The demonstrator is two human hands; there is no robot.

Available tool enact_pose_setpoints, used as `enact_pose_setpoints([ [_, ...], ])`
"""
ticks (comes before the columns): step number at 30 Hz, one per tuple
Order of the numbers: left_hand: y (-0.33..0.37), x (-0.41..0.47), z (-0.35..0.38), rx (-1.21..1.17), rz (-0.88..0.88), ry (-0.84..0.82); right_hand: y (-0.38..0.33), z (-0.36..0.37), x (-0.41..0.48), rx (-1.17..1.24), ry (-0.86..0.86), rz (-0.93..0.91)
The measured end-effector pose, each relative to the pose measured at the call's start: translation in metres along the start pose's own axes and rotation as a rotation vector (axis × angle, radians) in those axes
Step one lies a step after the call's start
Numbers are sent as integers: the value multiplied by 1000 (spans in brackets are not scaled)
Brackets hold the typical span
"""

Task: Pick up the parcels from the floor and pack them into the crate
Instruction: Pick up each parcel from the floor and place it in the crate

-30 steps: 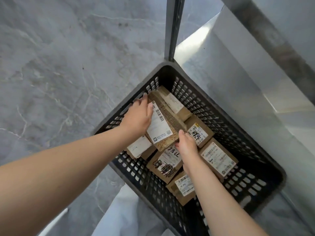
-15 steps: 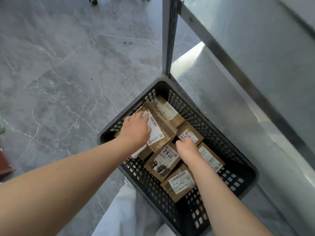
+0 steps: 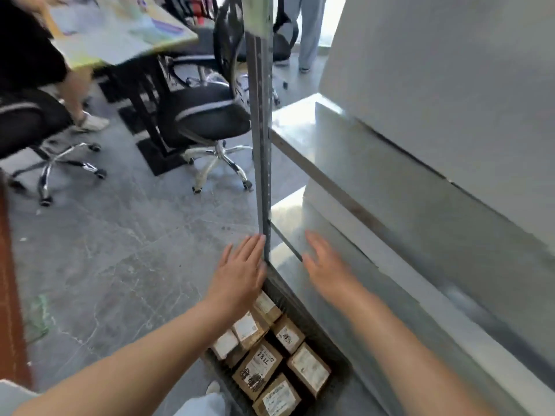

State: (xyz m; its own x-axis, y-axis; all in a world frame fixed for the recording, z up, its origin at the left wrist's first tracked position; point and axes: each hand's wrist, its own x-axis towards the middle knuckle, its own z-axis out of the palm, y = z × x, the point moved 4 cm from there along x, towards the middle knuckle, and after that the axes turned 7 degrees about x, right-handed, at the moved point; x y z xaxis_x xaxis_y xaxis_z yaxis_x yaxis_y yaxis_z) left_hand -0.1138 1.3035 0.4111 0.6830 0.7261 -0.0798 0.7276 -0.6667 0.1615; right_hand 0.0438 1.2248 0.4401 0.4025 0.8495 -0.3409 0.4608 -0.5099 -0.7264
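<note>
Low in the view a black crate [image 3: 336,352] stands on the floor, filled with several brown cardboard parcels [image 3: 258,369] that carry white labels. My left hand [image 3: 238,273] hovers above the crate's far corner with its fingers straight and spread, holding nothing. To the right, my right hand [image 3: 326,264] is also raised and flat with nothing in it. Both hands are clear of the parcels. The view is blurred.
A metal post [image 3: 262,145] of a shelving unit rises just behind the crate, with steel shelves [image 3: 345,163] to the right. Two black office chairs [image 3: 207,115] and a table [image 3: 120,34] stand on the grey floor at the back left. A person's legs [image 3: 309,31] stand further back.
Both hands have let go of the parcels and lifted out of the crate. The camera has tilted up, so the crate now sits low and the room shows.
</note>
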Motion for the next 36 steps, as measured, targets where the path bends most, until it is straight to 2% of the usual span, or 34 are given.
enact_pose_setpoints([
  [4, 47, -14, -129, 13, 58, 267, -97, -93, -61, -70, 223, -220],
  [10, 120, -49, -283, 67, 182, 553, -192, -174, -180, -338, 379, -447],
  [14, 164, -75, -342, 91, 334, 673, -226, -227, -247, -438, 612, -474],
  [17, 191, -96, -365, 107, 444, 722, -232, -251, -286, -449, 765, -423],
  [23, 215, -143, -373, 8, 618, 721, -203, -249, -360, -398, 996, -248],
  [27, 243, -181, -348, -72, 780, 628, -160, -215, -414, -403, 1048, -73],
  [33, 336, -286, -270, -82, 1037, 421, -71, -166, -553, -380, 1113, 238],
  [36, 390, -357, -239, -96, 1187, 363, -15, -149, -645, -319, 1227, 395],
])
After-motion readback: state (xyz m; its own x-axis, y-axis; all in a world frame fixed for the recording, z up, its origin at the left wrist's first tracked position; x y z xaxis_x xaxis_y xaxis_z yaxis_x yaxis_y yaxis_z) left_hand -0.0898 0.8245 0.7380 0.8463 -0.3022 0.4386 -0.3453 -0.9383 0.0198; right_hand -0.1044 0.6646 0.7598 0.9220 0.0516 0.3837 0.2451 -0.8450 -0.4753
